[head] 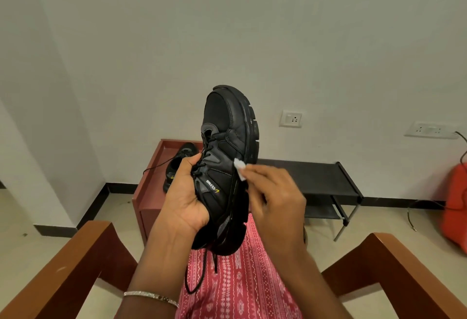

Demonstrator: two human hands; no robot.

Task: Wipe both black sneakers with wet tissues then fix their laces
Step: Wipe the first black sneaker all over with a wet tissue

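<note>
I hold a black sneaker (227, 136) up in front of me, toe pointing up and sole to the right. My left hand (185, 197) grips it around the tongue and laces from the left. My right hand (275, 200) pinches a small white wet tissue (240, 172) against the sneaker's side, near the sole. Loose black laces (199, 278) hang down below the heel. The second black sneaker (180, 164) sits on a small reddish-brown table (149, 192) behind, partly hidden by my left hand.
Brown wooden chair arms (75, 263) flank my lap, which is covered in pink patterned cloth (242, 280). A low black metal rack (326, 182) stands against the white wall on the right. An orange bag (454, 205) lies at the far right.
</note>
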